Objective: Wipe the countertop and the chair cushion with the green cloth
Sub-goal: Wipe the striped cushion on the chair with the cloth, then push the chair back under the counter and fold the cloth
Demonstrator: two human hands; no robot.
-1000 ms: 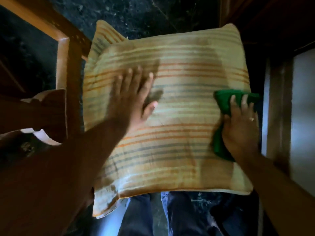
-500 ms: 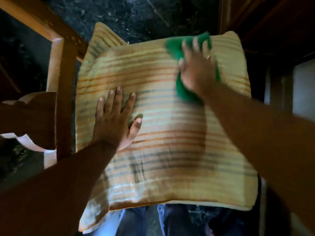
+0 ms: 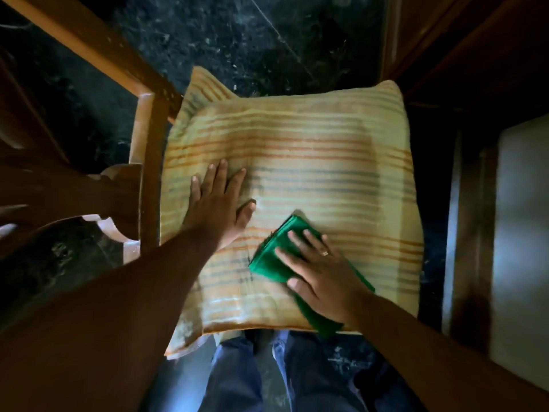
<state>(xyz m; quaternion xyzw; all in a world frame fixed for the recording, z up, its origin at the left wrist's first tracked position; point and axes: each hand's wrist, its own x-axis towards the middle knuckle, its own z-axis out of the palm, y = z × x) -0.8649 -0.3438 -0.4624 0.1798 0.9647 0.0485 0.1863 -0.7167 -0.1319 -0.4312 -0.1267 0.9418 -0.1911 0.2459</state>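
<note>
1. The folded green cloth [image 3: 274, 257] is pressed flat on the near right part of the striped yellow and orange chair cushion [image 3: 312, 162].
2. The cloth is held down by the right hand [image 3: 319, 275], which lies flat with its fingers spread out; a ring [image 3: 324, 253] is worn on one finger.
3. The left hand [image 3: 217, 203] is laid open and flat on the left side of the cushion, with nothing held in it.
4. The cushion is seen beside the brown wooden chair frame [image 3: 145, 173], above the dark speckled floor [image 3: 252, 40].
5. Blue trouser legs [image 3: 237, 379] are seen below the cushion.
</note>
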